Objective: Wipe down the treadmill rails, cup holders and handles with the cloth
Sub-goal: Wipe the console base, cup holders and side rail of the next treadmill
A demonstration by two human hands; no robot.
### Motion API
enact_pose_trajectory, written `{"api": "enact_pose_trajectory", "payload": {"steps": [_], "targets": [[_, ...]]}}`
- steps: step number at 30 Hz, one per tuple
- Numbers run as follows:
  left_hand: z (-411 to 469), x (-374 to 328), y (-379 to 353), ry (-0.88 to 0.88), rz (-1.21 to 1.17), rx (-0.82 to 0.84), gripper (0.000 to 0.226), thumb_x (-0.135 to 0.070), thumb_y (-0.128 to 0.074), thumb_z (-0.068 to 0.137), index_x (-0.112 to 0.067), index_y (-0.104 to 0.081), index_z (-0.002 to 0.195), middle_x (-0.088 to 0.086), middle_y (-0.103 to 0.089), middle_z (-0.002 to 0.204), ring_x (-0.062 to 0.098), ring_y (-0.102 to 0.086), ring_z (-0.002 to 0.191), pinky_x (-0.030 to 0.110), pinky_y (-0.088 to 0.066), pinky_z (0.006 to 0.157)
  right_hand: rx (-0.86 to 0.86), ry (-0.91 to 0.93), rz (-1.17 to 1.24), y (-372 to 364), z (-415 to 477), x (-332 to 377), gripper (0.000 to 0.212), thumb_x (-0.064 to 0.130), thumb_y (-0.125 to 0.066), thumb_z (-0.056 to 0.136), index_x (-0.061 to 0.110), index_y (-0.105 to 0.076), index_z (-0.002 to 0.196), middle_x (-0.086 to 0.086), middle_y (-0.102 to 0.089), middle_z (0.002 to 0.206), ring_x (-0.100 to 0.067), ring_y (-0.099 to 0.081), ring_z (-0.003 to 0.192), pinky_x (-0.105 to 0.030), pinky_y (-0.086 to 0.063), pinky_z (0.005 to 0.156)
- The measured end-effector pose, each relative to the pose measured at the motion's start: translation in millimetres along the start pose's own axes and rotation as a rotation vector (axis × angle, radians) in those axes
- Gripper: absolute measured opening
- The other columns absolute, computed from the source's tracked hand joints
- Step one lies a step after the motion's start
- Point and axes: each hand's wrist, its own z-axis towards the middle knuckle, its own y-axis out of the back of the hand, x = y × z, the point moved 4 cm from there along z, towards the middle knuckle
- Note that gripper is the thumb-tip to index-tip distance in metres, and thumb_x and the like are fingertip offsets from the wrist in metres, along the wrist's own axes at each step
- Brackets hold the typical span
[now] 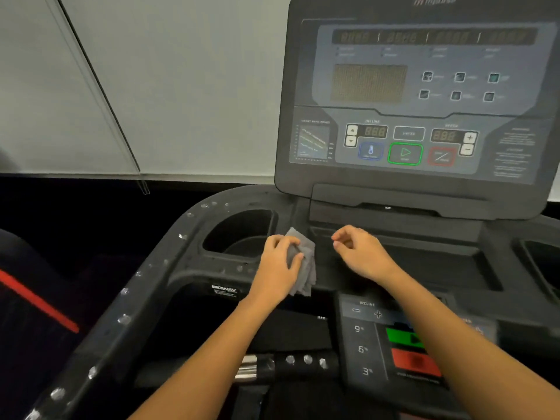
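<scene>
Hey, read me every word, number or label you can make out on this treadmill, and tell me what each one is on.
"INCLINE", with minus and plus signs: lower keypad.
"9", "6", "3": same keypad.
"BIGWAY": sticker on the frame.
Too blurred to read: the logo and the small print on the upper console.

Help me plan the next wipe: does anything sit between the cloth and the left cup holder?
Nothing visible does. The left hand grips the grey cloth right beside the left cup holder, with no object between them. The right hand is on the cloth's other side, away from the cup holder, holding nothing.
</scene>
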Motion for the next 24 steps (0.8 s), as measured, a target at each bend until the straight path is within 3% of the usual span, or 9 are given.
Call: {"api": "enact_pose_trajectory", "payload": {"steps": [2,4,6,8,11,14,17,21,24], "targets": [[6,6,-2,-0.07,0.231,-0.019,0.023,-0.016,-0.057,0.089,-0.009,-0.061,0.111,0.014,-0.041,0.132,0.026,-0.045,0.116,0.023,-0.037,0.094,0.047,-0.029,-0.105,-7,2,-3,0.022,0.02,-0.053,0.092,0.013,-0.058,0.113,-0.009,-0.055,0.117,-0.022,-0.054,0.108,-0.025,-0.038,0.093],[8,4,-3,-0.156,0.395,-0.065,0.017,-0.013,-0.063,0.084,-0.004,-0.067,0.098,0.02,-0.05,0.126,0.036,-0.05,0.112,0.042,-0.044,0.088,0.1,-0.061,-0.188,-10,1,-5,0.029,0.024,-0.051,0.093,0.014,-0.054,0.121,-0.008,-0.049,0.124,-0.023,-0.047,0.118,-0.028,-0.035,0.099],[4,-2,-7,-0.245,0.388,-0.041,0.019,-0.017,-0.061,0.085,-0.002,-0.067,0.094,0.019,-0.057,0.116,0.036,-0.057,0.103,0.043,-0.048,0.082,0.123,-0.094,-0.223,-12,1,-6,0.032,0.025,-0.05,0.094,0.015,-0.051,0.125,-0.008,-0.045,0.13,-0.024,-0.043,0.123,-0.03,-0.033,0.103],[-4,-4,-22,-0.31,0.383,0.066,0.04,-0.03,-0.043,0.091,-0.001,-0.064,0.109,0.019,-0.056,0.123,0.036,-0.055,0.112,0.044,-0.048,0.092,0.121,-0.123,-0.235,-13,1,-9,0.033,0.025,-0.049,0.094,0.015,-0.05,0.126,-0.009,-0.043,0.132,-0.025,-0.04,0.125,-0.032,-0.032,0.105],[-8,-5,-38,-0.347,0.459,0.232,0.065,-0.041,-0.016,0.09,-0.003,-0.045,0.134,0.017,-0.035,0.146,0.032,-0.031,0.136,0.041,-0.016,0.111,0.113,-0.159,-0.228,-15,0,-12,0.033,0.025,-0.047,0.095,0.015,-0.049,0.127,-0.01,-0.042,0.134,-0.026,-0.038,0.127,-0.034,-0.031,0.106],[9,-3,-42,-0.335,0.485,0.342,0.073,-0.044,0.0,0.087,-0.01,-0.031,0.143,0.008,-0.017,0.155,0.023,-0.011,0.143,0.033,-0.006,0.115,0.106,-0.186,-0.219,-16,2,-14,0.034,0.027,-0.042,0.097,0.015,-0.048,0.128,-0.01,-0.042,0.135,-0.027,-0.037,0.128,-0.035,-0.03,0.106],[34,1,-47,-0.317,0.529,0.403,0.051,-0.033,-0.02,0.099,-0.014,-0.025,0.146,0.004,-0.011,0.156,0.022,-0.004,0.143,0.034,-0.007,0.115,0.096,-0.212,-0.206,-16,3,-16,0.035,0.03,-0.038,0.099,0.014,-0.047,0.128,-0.012,-0.042,0.135,-0.028,-0.037,0.127,-0.037,-0.031,0.105],[54,1,-56,-0.275,0.61,0.451,0.052,-0.028,-0.028,0.099,-0.016,-0.015,0.148,0.002,0.001,0.157,0.027,0.003,0.143,0.037,-0.006,0.115,0.091,-0.22,-0.178,-16,3,-19,0.037,0.032,-0.037,0.099,0.015,-0.046,0.129,-0.012,-0.041,0.136,-0.028,-0.036,0.129,-0.037,-0.03,0.106],[48,-4,-52,-0.291,0.615,0.436,0.052,-0.025,-0.03,0.098,-0.012,-0.019,0.147,0.004,-0.006,0.157,0.029,0.0,0.143,0.037,-0.006,0.115,0.091,-0.23,-0.144,-16,3,-20,0.038,0.035,-0.035,0.099,0.014,-0.046,0.129,-0.013,-0.042,0.136,-0.028,-0.035,0.129,-0.037,-0.029,0.106]]}}
